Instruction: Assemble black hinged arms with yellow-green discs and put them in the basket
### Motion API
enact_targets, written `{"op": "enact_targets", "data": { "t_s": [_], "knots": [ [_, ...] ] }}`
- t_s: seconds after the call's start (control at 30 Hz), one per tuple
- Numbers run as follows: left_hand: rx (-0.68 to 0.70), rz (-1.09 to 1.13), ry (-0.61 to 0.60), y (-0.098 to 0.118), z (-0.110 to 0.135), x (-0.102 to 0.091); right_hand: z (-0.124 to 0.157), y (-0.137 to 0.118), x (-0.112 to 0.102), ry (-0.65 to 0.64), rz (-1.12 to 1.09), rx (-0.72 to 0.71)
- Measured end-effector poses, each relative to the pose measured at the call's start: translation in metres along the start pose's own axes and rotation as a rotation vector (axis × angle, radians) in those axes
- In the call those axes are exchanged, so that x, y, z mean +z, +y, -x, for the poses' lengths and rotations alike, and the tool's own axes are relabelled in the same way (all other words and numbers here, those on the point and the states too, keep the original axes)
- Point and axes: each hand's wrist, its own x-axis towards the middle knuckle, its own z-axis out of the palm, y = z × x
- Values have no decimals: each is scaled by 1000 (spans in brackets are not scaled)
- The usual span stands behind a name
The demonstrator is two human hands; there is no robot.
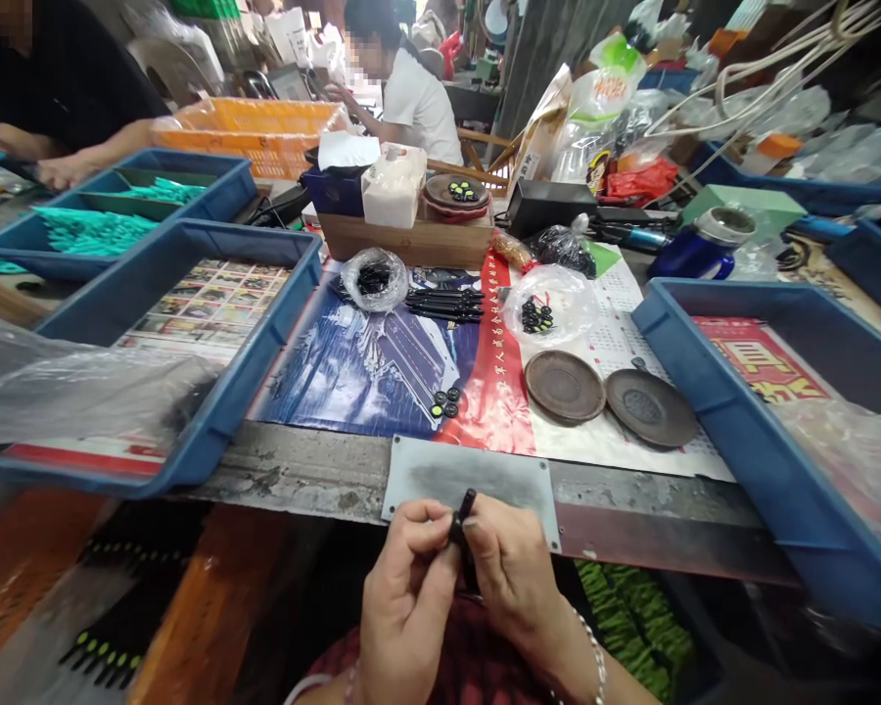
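Close to the bench's front edge, my left hand [409, 597] and my right hand [515, 573] meet around a slim black rod-shaped part [468, 503]. Its tip sticks up between my fingers; the lower portion is mostly hidden. Fingertips of my left hand pinch it from one side, while my right hand is wrapped round it from the other. Just beyond lies a grey plate [477, 470] with a dark worn middle. Several small black round pieces [446, 401], one with a bright green face, rest on the poster past the plate.
Blue trays stand at left [212, 416] and right [741, 470]. Several black rods [446, 304] lie between bags of black pieces [373, 280] and round parts [539, 308]. Two brown dishes [564, 385] sit right of centre. A co-worker's arm [110, 152] is by a tray of turquoise pieces [92, 230].
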Motion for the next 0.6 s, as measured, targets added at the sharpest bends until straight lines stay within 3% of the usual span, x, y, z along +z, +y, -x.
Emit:
{"op": "enact_targets", "data": {
  "t_s": [0.07, 0.17, 0.23, 0.4, 0.5, 0.6],
  "knots": [
    [-21, 41, 6, -1, 0, -1, -3, 1, -2, -30, -82, 38],
    [-41, 97, -6, 1, -1, -2, -8, -2, -7, 56, -182, 46],
    [-25, 92, -19, 4, -1, -1, -8, -4, -9, 94, -129, 3],
    [-33, 63, -29, 4, 0, -1, -6, 1, -6, -15, -57, -23],
    [-33, 110, -23, 0, 0, -4, -5, 1, -8, 0, -176, 50],
    [23, 121, -39, -1, 0, -6, -4, -3, -9, 23, -139, 36]
  ]
}}
